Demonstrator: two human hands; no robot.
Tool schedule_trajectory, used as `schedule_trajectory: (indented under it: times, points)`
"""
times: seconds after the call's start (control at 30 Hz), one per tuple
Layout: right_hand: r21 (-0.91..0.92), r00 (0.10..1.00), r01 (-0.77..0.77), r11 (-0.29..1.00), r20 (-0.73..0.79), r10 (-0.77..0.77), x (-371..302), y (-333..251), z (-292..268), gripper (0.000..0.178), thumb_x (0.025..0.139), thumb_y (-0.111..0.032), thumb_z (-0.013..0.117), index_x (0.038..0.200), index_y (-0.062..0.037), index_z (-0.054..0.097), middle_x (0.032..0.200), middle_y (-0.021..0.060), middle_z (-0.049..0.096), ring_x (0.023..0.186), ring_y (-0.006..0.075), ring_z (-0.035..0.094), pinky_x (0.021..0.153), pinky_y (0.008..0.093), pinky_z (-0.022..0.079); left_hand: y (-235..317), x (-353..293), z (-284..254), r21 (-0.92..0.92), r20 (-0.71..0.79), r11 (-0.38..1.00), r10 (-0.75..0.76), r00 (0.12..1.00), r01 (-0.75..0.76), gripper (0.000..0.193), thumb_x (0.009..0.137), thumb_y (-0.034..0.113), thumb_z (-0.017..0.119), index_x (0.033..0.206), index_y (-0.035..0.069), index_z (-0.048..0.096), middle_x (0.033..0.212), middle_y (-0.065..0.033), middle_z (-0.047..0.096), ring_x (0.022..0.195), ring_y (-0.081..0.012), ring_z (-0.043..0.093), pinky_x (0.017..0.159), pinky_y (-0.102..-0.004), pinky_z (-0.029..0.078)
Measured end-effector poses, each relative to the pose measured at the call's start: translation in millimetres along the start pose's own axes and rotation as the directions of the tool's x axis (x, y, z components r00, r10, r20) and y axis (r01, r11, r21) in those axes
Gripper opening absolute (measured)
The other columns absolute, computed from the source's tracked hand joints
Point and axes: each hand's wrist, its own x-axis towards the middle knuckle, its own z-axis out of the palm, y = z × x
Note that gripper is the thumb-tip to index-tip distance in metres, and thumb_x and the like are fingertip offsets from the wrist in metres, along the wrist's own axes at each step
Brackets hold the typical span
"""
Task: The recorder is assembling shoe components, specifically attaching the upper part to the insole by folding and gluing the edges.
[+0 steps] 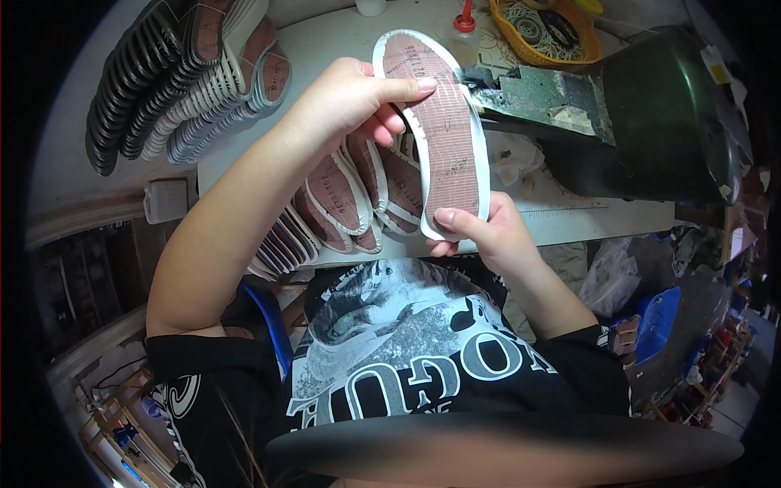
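A shoe insole point(443, 138) with a reddish-brown gridded face and a white folded edge is held up over the white table, toe end away from me. My left hand point(366, 102) grips its upper left side, the thumb lying on the brown face and the fingers behind. At the lower end my right hand point(488, 228) pinches the heel between thumb and fingers. Just right of the insole is the metal working end point(541, 102) of a dark green machine. Several more insoles point(338, 191) lie overlapping on the table beneath my left forearm.
Stacks of black and white-edged insoles point(175, 81) stand at the back left. The green machine point(667, 114) takes up the right side. A yellow basket point(545, 37) of cords and a red-capped bottle point(464, 37) are at the back. A blue bin point(655, 325) sits below right.
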Motion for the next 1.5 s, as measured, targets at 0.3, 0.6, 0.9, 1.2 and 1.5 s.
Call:
schedule_trajectory:
  times: [0.3, 0.6, 0.9, 1.2, 1.5]
  points:
    - [0.258, 0.957, 0.244, 0.935, -0.218, -0.189, 25.9, -18.6, 20.3, 0.021, 0.087, -0.018, 0.062, 0.094, 0.0011, 0.062, 0.075, 0.0090, 0.064, 0.054, 0.0094, 0.059, 0.050, 0.0214, 0.049, 30.6, 49.3, -34.2, 0.365, 0.088, 0.925, -0.147, 0.985, 0.105, 0.062, 0.074, 0.061, 0.066, 0.076, -0.001, 0.065, 0.045, -0.0009, 0.052, 0.037, -0.0070, 0.049, 0.039, -0.0188, 0.039]
    - [0.323, 0.938, 0.285, 0.902, -0.289, -0.193, 40.0, -37.3, 28.2, 0.020, 0.090, -0.018, 0.058, 0.095, 0.0013, 0.062, 0.077, 0.0092, 0.066, 0.058, 0.0124, 0.064, 0.054, 0.0210, 0.051, 58.5, 85.6, -28.3, 0.431, 0.759, 0.420, 0.310, 0.572, -0.799, 0.064, 0.065, 0.043, 0.080, 0.112, 0.004, 0.058, 0.121, -0.0176, 0.050, 0.114, -0.0265, 0.047, 0.094, -0.0367, 0.040]
    - [0.311, 0.942, 0.282, 0.908, -0.267, -0.202, 33.7, -36.1, 27.7, 0.032, 0.096, -0.022, 0.051, 0.110, 0.0054, 0.057, 0.094, 0.0174, 0.067, 0.080, 0.0207, 0.068, 0.070, 0.0269, 0.055, 67.8, 75.2, -19.2, 0.474, 0.692, 0.778, -0.039, 0.721, -0.413, 0.049, 0.067, 0.036, 0.079, 0.091, 0.006, 0.048, 0.071, -0.0040, 0.052, 0.068, -0.0129, 0.051, 0.058, -0.0277, 0.040]
    - [0.450, 0.973, 0.201, 0.870, -0.194, -0.125, 29.3, -47.0, 20.1, 0.031, 0.096, -0.021, 0.050, 0.112, 0.0057, 0.058, 0.101, 0.0180, 0.066, 0.088, 0.0211, 0.068, 0.078, 0.0282, 0.055, 56.3, 39.0, -23.5, 0.595, 0.621, 0.481, 0.232, 0.748, -0.643, 0.037, 0.080, 0.040, 0.065, 0.089, 0.004, 0.057, 0.071, -0.0120, 0.058, 0.065, -0.0240, 0.056, 0.060, -0.0343, 0.042]
    - [0.418, 0.991, 0.108, 0.902, -0.121, -0.063, 35.5, -60.2, 5.2, 0.033, 0.097, -0.021, 0.048, 0.111, 0.0077, 0.054, 0.101, 0.0180, 0.064, 0.089, 0.0220, 0.067, 0.078, 0.0291, 0.056, 34.8, 7.1, -9.3, 0.702, 0.319, 0.632, 0.133, 0.938, -0.328, 0.036, 0.086, 0.036, 0.063, 0.090, 0.001, 0.058, 0.066, -0.0048, 0.057, 0.060, -0.0114, 0.053, 0.055, -0.0297, 0.041]
